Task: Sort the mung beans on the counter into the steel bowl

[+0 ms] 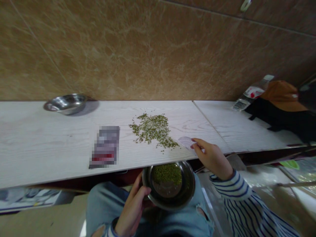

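Observation:
My left hand [134, 209] grips the rim of a stainless steel bowl [189, 194], thumb on the near side. The bowl is just below the table's front edge, over my lap, with green beans [169, 173], like mung beans, inside it. Between its thumb and fingers, my right hand [212, 156] pinches a thin, clear plastic piece with a curved edge [185, 142]; its exact kind is unclear. That piece is low over or on the tabletop, just right of a spread of loose green beans [154, 128]. The fingertips partly cover it.
On the white wood-grain table [61, 144] lies a blurred-out flat object [105, 147]. Against the tiled wall, a second steel bowl [66, 103] sits at left. At right are a plastic bottle [253, 93], a brown cap [281, 93] and dark cloth [274, 115].

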A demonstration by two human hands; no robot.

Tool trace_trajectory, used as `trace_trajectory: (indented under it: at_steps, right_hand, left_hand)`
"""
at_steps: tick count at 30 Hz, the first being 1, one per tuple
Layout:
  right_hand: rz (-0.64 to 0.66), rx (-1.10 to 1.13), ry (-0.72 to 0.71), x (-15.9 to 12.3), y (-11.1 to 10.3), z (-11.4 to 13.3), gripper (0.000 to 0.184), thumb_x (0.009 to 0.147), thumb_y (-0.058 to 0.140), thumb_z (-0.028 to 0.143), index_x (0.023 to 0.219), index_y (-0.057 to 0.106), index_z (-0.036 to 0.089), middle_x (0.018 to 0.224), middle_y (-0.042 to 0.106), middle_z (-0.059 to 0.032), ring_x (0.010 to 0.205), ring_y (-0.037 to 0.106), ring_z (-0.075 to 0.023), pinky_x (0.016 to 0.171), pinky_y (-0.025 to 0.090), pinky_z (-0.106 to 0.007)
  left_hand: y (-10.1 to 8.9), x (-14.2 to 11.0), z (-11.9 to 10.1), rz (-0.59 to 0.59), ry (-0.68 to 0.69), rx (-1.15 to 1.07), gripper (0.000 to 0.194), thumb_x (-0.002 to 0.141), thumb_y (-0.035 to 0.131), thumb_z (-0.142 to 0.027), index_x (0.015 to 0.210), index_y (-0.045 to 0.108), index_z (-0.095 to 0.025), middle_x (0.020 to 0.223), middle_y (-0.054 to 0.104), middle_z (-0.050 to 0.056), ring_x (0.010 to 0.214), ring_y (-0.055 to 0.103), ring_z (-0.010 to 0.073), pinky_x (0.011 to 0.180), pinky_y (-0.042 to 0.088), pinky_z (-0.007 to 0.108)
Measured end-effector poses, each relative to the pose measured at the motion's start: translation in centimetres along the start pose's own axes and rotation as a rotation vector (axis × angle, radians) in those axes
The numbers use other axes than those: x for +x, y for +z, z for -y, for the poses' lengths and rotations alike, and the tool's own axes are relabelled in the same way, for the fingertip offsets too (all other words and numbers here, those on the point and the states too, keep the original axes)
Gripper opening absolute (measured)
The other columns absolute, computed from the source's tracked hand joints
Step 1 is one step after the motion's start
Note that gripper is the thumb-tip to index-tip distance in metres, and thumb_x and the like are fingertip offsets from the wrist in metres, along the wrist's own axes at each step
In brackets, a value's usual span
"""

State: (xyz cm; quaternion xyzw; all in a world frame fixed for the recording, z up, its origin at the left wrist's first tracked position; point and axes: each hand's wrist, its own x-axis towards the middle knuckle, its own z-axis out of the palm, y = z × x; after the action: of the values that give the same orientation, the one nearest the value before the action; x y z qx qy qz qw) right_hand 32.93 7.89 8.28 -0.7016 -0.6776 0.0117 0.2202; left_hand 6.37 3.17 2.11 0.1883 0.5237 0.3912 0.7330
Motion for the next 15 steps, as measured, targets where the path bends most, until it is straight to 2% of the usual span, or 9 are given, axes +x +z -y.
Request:
trace_trajectory:
  at_steps: [10,15]
  right_hand:
    - [0.038,0.032,-0.044,-1.0,0.3,2.9,0.035,0.087,0.044,0.025,0.112,0.065,0.015,0.095,0.073,-0.0076,0.074,0.069,-0.0184,0.073,0.053,-0.029]
    - [0.036,0.056,-0.047,-1.4,-0.2,3.1,0.035,0.088,0.043,0.026,0.113,0.064,0.015,0.095,0.073,-0.0074,0.080,0.069,-0.0185,0.074,0.053,-0.027]
  left_hand:
    - [0.5,-0.3,-0.1,-0.016,0.006,0.028,0.069,0.067,0.058,-0.021,0.135,0.045,-0.022,0.117,0.064,0.010,0.089,0.060,0.0238,0.062,0.049,0.031]
    - [0.5,-0.4,0.0,-0.025,0.011,0.003,0.069,0.067,0.058,-0.022,0.135,0.046,-0.023,0.116,0.064,0.010,0.089,0.061,0.0245,0.062,0.049,0.032]
